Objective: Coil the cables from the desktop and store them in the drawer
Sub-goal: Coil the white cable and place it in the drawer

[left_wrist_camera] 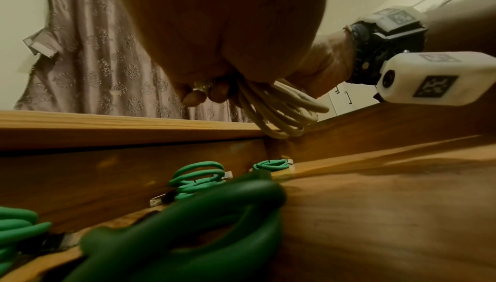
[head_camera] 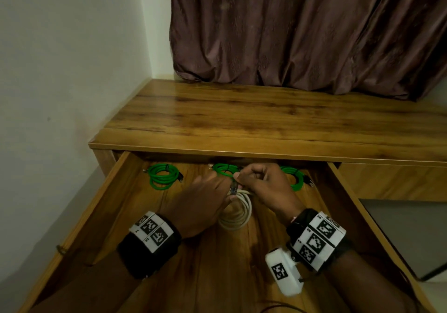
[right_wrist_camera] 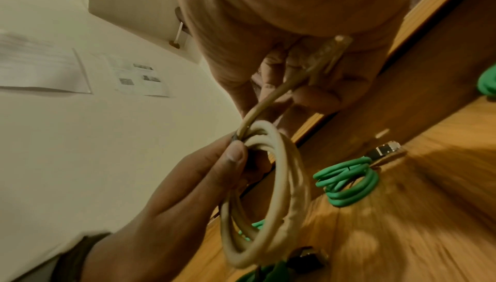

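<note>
The cream cable (head_camera: 238, 212) is wound into a loose coil and hangs in the air over the middle of the open drawer (head_camera: 108, 206), not resting on its floor. The left hand (head_camera: 205, 203) pinches the top of the coil, thumb pressed against the bunched loops in the right wrist view. Just at 1 o'clock from it, the right hand (head_camera: 263, 187) has its fingers curled round the cable's free end, holding the clear plug (right_wrist_camera: 331, 53) against the palm; a short run of cable links plug to coil.

Along the drawer's back edge lie 3 green coils: 1 at 10 o'clock from the hands (head_camera: 162, 176), 1 at 12 o'clock (head_camera: 223, 170), half hidden behind the fingers, and 1 at 2 o'clock (head_camera: 295, 177), partly behind the right hand. Each looks tied with a thin dark band.

Above the drawer runs the wooden bench (head_camera: 266, 116). A dull purple curtain (head_camera: 302, 29) hangs down to its far edge at 12 o'clock, and a pale wall (head_camera: 67, 70) closes the corner at 9 o'clock.
</note>
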The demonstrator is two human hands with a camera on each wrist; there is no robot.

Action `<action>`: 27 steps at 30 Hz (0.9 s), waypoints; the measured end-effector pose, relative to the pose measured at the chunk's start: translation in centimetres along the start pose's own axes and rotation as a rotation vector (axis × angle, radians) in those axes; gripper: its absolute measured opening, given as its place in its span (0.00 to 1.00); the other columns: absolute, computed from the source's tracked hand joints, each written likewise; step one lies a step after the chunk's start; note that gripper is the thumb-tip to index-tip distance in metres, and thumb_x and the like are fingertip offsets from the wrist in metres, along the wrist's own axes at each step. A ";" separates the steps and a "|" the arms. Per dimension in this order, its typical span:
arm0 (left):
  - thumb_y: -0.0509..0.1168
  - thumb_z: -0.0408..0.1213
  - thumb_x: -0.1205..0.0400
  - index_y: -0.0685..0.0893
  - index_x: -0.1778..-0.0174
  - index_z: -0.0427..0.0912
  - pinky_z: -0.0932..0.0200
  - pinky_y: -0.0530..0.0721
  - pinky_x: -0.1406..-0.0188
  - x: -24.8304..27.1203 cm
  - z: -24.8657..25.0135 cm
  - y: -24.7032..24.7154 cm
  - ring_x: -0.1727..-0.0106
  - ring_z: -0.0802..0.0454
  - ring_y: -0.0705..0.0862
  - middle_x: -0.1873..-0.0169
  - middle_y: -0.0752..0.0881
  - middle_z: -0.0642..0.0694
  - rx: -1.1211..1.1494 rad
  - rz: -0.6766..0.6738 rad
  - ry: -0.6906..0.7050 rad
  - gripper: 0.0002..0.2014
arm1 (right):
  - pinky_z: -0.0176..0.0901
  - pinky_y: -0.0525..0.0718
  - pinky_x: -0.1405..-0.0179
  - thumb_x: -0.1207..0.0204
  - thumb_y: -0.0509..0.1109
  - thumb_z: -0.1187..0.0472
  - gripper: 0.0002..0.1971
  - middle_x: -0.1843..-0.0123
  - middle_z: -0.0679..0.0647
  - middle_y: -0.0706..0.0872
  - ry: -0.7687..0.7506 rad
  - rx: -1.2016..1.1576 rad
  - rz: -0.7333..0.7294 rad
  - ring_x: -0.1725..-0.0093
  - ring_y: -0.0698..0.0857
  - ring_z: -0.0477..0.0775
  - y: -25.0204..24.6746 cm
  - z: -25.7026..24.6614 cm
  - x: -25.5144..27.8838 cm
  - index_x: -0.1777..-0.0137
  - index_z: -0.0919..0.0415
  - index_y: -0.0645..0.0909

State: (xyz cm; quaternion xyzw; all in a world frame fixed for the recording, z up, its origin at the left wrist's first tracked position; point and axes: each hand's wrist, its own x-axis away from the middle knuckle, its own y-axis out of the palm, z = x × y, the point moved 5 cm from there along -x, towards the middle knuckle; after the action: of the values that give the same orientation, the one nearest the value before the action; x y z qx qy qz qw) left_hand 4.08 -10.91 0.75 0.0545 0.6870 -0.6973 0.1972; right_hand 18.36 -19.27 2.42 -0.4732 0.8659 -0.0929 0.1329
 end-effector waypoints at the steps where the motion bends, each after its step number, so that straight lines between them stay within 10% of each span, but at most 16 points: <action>1: 0.38 0.58 0.09 0.77 0.40 0.46 0.50 0.74 0.49 -0.1 -0.1 0.2 0.48 0.51 0.74 0.47 0.81 0.48 0.023 -0.042 -0.017 0.26 | 0.39 0.84 0.65 0.18 0.78 0.59 0.09 0.65 0.57 0.93 -0.030 0.002 0.012 0.67 0.88 0.49 0.0 -0.1 -0.1 0.57 0.64 0.91; 5: 0.42 0.57 0.09 0.78 0.37 0.46 0.55 0.66 0.50 -0.2 -0.4 0.2 0.44 0.52 0.74 0.44 0.81 0.49 0.063 -0.059 -0.031 0.25 | 0.46 0.88 0.58 0.19 0.79 0.58 0.06 0.66 0.54 0.93 -0.139 0.067 0.034 0.66 0.90 0.48 0.0 -0.8 0.0 0.55 0.59 0.91; 11: 0.43 0.55 0.07 0.79 0.42 0.48 0.52 0.70 0.53 -0.1 -0.7 0.4 0.48 0.51 0.75 0.49 0.82 0.50 -0.043 0.043 0.054 0.22 | 0.26 0.73 0.78 0.18 0.77 0.63 0.09 0.70 0.50 0.89 0.011 -0.062 -0.023 0.77 0.80 0.36 -0.3 -0.2 0.0 0.54 0.70 0.88; 27: 0.54 0.55 0.10 0.82 0.41 0.43 0.46 0.80 0.54 0.1 -1.1 -0.5 0.50 0.47 0.80 0.50 0.85 0.46 -0.035 0.162 0.078 0.20 | 0.33 0.67 0.81 0.16 0.75 0.55 0.08 0.72 0.46 0.84 0.210 -0.110 -0.053 0.77 0.77 0.40 1.3 0.9 0.7 0.55 0.57 0.86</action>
State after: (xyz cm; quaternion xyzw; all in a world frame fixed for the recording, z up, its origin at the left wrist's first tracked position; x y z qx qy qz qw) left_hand 3.63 -9.82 1.13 0.1336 0.6996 -0.6642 0.2271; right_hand 17.27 -19.21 1.11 -0.4903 0.8660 -0.0980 0.0126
